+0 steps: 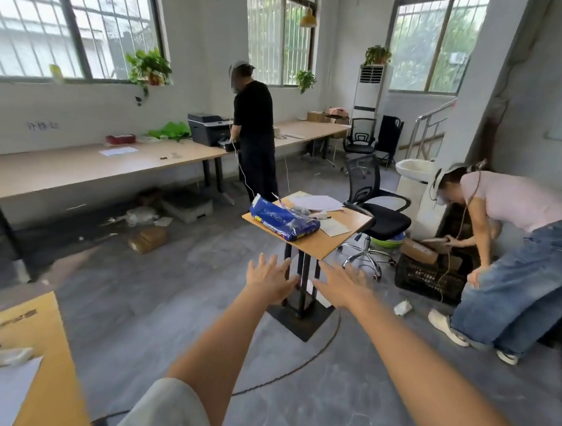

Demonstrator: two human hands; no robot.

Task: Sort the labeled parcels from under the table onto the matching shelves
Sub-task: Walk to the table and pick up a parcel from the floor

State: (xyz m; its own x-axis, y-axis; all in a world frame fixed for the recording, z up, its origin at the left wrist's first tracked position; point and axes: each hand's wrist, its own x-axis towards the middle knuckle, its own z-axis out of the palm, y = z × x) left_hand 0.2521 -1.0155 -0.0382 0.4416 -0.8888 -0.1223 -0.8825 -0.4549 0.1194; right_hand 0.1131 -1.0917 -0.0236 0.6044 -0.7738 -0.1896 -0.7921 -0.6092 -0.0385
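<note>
Both my arms stretch forward over the grey floor. My left hand (268,280) and my right hand (342,286) are side by side, fingers spread, holding nothing. They hover in front of the black legs of a small wooden table (328,243). A white parcel or sheet (318,295) lies under that table, partly hidden by my hands. A brown cardboard parcel (148,239) lies on the floor to the left. More parcels (184,204) sit under the long wooden table (84,166) by the wall. No shelves are in view.
A blue package (282,221) and papers lie on the small table. A black office chair (374,203) stands behind it. One person bends over a black crate (425,278) at the right; another stands at a printer (207,129). A wooden desk corner (50,342) is at lower left.
</note>
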